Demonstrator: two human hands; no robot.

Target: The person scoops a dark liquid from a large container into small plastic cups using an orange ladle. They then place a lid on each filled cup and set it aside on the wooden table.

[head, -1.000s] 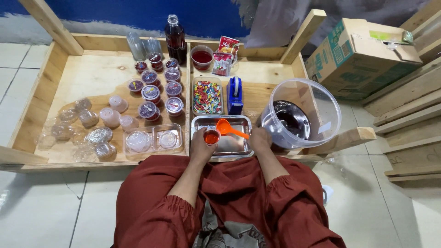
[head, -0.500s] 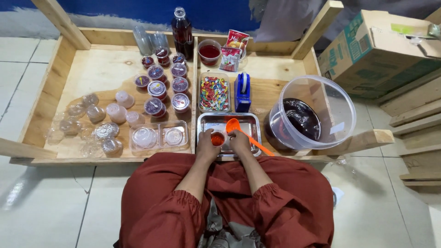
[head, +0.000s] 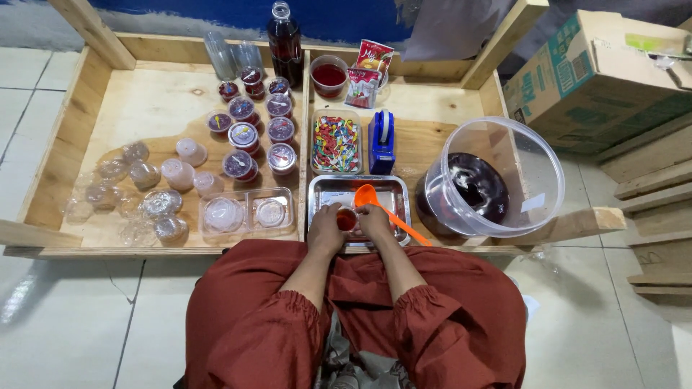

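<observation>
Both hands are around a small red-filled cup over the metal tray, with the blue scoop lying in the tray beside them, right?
Not quite: the scoop is orange, not blue, as the head view shows. The rest holds: the left hand and right hand are around the small red-filled cup over the metal tray, and the scoop lies in the tray beside them.

A red-and-white foil sachet (head: pixel 372 63) leans upright behind the tray; a green-printed brown cardboard carton (head: pixel 592 72) sits far right.
</observation>
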